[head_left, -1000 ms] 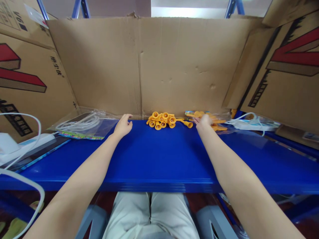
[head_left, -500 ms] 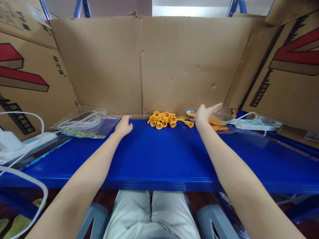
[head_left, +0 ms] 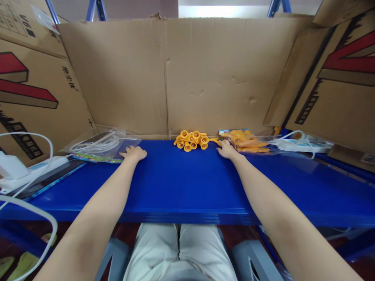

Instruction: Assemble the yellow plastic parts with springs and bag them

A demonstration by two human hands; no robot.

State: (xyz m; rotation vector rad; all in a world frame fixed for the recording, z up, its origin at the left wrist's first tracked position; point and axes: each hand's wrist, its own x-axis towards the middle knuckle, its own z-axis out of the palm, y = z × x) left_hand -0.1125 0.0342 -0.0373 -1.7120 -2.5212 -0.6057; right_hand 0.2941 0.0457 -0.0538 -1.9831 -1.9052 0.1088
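My left hand (head_left: 133,153) lies at the right edge of a clear plastic bag (head_left: 124,144) with coiled white cable (head_left: 102,143) in it. Its fingers are spread and it holds nothing. On the right, my right hand (head_left: 227,150) is closed over the flared end of a single orange trumpet-shaped plastic piece, whose thin stem (head_left: 215,141) points left. Beside that stem, several more orange trumpet-shaped pieces (head_left: 191,140) are heaped with their flared ends facing me. Just right of my right hand sits a clear bag of orange pieces (head_left: 249,143).
Everything lies on a blue shelf (head_left: 181,183), backed by a cardboard sheet (head_left: 222,78) with boxes at both sides. White power strips stand at the left (head_left: 35,171) and right (head_left: 304,145). A white cable (head_left: 38,214) loops at the lower left.
My right hand has come down and left onto the single orange piece, uncovering the bag of orange pieces. My left hand has shifted left to the cable bag, its fingers spreading.
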